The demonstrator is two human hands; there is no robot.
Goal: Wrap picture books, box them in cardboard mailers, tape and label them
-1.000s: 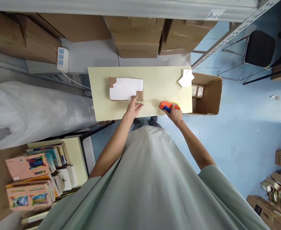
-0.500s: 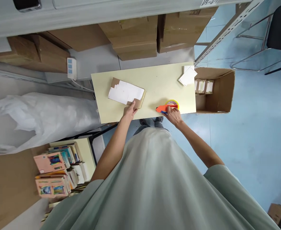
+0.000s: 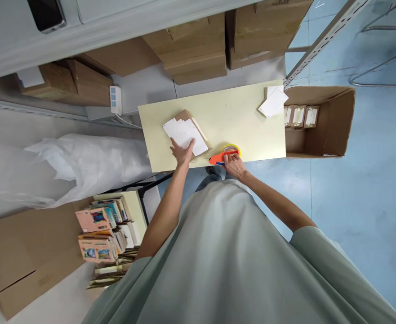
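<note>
My left hand [image 3: 183,154] lies on a brown cardboard package [image 3: 200,128], its thumb and fingers spread over the white paper sheet [image 3: 186,134] on top. The package sits tilted in direction on the left part of the pale yellow table [image 3: 248,121]. My right hand [image 3: 234,166] is closed around an orange tape dispenser [image 3: 217,159] with a yellow-edged tape roll [image 3: 231,147]. The dispenser is at the table's near edge, just right of the package. Part of its grip is hidden by my fingers.
White cards [image 3: 272,102] lie at the table's far right corner. An open carton [image 3: 334,121] holding several small labelled boxes adjoins the right end. Shelved cartons [image 3: 194,49] stand behind, beside a metal post [image 3: 319,42]. Plastic wrapping [image 3: 106,162] and books [image 3: 100,220] are at left.
The package has turned clockwise, and my left hand has shifted from pinching its near corner to lying spread over the sheet. My right hand has brought the tape dispenser left, closer to the package.
</note>
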